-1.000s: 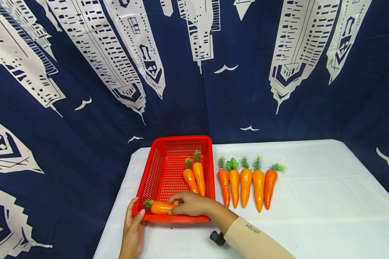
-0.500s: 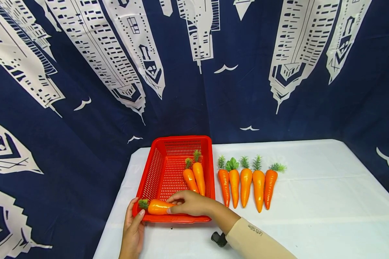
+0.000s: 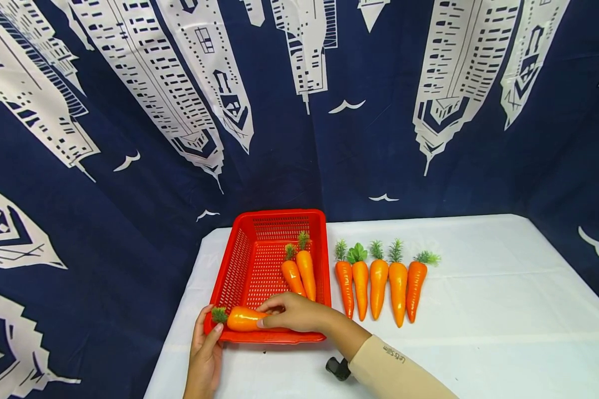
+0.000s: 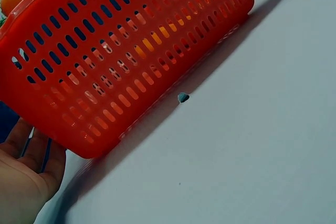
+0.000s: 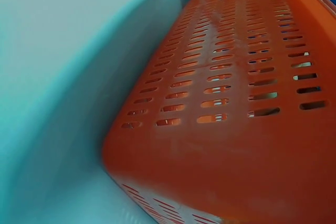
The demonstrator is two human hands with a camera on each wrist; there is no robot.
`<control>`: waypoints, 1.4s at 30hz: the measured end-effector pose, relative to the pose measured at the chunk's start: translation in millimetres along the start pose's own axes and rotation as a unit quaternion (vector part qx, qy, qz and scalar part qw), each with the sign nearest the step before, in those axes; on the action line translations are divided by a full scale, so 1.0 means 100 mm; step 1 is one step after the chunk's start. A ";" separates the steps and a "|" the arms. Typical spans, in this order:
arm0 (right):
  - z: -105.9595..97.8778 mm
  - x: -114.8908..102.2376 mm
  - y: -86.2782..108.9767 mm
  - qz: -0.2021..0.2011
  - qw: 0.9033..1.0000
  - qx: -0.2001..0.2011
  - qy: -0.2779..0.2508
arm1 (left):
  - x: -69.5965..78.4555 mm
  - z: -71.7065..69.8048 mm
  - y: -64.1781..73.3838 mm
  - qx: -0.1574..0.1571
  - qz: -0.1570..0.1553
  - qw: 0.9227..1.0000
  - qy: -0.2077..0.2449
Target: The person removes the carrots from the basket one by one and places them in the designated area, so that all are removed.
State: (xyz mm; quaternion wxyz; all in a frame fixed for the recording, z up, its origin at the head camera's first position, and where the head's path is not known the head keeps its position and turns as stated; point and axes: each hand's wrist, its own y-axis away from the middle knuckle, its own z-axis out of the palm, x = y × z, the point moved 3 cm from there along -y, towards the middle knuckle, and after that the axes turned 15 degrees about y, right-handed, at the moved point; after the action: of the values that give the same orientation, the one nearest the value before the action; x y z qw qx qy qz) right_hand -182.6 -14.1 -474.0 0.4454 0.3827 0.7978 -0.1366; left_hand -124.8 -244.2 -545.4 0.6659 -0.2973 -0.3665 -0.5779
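A red perforated plastic basket (image 3: 321, 238) stands on the table. My left hand (image 3: 203, 354) holds its near left corner, thumb on the rim; in the left wrist view the fingers (image 4: 34, 150) lie against the basket's outer wall. With my right hand (image 3: 297, 313) I pinch the tapered end of an orange carrot (image 3: 242, 319) with a green top. It lies crosswise along the basket's near side, its top at the left corner. Two other carrots, one (image 3: 306, 271) longer in view and one (image 3: 292, 276) beside it, lie along the right side, their lower ends partly behind my right hand.
Several carrots with green tops lie in a row right of the basket, one of them in the middle (image 3: 378, 288). A black object (image 3: 336, 368) sits partly behind the right sleeve (image 3: 389, 366). The white-covered table (image 3: 494, 310) meets a dark blue printed cloth (image 3: 299, 166).
My right hand has shifted the pinched carrot slightly left, so its green top now reaches the near left corner. The left hand keeps its hold on the basket.
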 end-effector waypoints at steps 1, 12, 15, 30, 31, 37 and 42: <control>0.00 0.00 0.00 0.000 1.000 0.001 -0.002 | 0.00 0.00 0.00 -0.001 0.001 1.000 0.000; -0.02 -0.03 0.02 -0.017 0.999 0.040 -0.003 | 0.00 0.00 0.01 -0.018 0.010 1.000 -0.001; -0.02 -0.03 0.02 -0.008 0.999 0.050 0.003 | 0.00 0.00 0.01 -0.009 0.004 1.000 -0.003; -0.09 -0.01 0.04 -0.006 0.992 0.124 -0.030 | 0.02 0.01 0.00 0.013 -0.012 1.000 -0.008; -0.09 -0.01 0.04 -0.008 0.991 0.129 -0.030 | 0.02 0.01 0.00 0.013 -0.012 1.000 -0.008; -0.13 -0.02 0.06 -0.007 0.987 0.163 -0.017 | 0.02 0.01 0.00 0.015 -0.009 1.000 -0.005; -0.14 -0.03 0.08 -0.007 0.983 0.183 -0.012 | 0.01 0.01 0.00 0.017 -0.013 1.000 -0.009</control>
State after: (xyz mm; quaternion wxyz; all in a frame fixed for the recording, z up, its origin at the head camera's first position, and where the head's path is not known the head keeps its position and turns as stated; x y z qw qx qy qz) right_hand -184.1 -2.8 -462.9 0.3765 0.4504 0.7567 -0.2879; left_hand -125.2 -243.9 -543.8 0.6598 -0.2867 -0.3860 -0.5774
